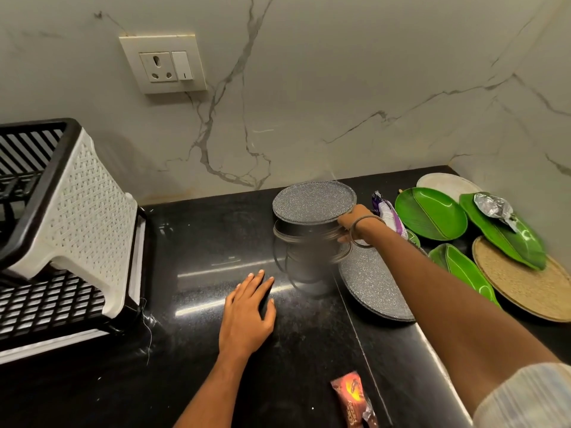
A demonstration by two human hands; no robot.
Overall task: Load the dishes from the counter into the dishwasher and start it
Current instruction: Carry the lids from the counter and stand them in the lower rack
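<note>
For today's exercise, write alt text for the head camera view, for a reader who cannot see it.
A person's right hand grips a speckled grey plate above a black counter, with motion-blurred dark cups beneath it, while the left hand rests flat. Green leaf-shaped plates and a woven mat lie right; a dish rack stands left.

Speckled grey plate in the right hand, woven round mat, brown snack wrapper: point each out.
speckled grey plate (313, 202), head view, middle of its top face.
woven round mat (522, 287), head view, bare woven surface near its centre.
brown snack wrapper (352, 396), head view, middle of the printed front.
</note>
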